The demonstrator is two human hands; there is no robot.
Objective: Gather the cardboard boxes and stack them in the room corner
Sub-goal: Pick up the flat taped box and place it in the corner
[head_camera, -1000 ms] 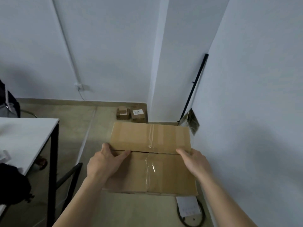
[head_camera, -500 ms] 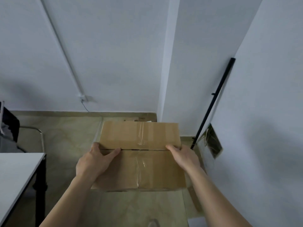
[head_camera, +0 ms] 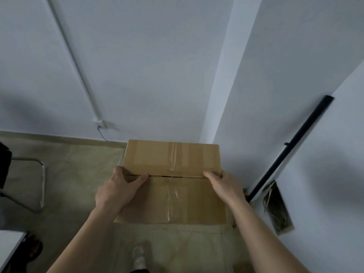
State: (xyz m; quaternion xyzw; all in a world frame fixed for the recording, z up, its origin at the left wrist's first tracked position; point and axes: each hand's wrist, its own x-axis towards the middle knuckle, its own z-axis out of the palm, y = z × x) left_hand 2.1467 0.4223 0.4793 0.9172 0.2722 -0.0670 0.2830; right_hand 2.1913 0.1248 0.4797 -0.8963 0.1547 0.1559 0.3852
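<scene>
A large brown cardboard box (head_camera: pixel 173 182), taped shut along its top seam, is held in the air in front of me above the floor. My left hand (head_camera: pixel 118 191) grips its left side with the thumb lying on the top flap seam. My right hand (head_camera: pixel 225 187) grips the right side the same way. The box hangs close to the room corner, where a white wall pillar (head_camera: pixel 222 95) meets the back wall. The small boxes on the floor in that corner are hidden behind the held box.
A black pole (head_camera: pixel 291 148) leans against the right wall, above an opening (head_camera: pixel 277 207) with straw-like stuff. A chair's metal leg (head_camera: pixel 39 186) stands at the left, a white table corner (head_camera: pixel 9 247) at bottom left. My foot (head_camera: pixel 138 257) shows below on the beige floor.
I have stepped closer to the corner carrying the box. The two small boxes on the floor have passed out of sight behind it, and the table has slid to the bottom left.
</scene>
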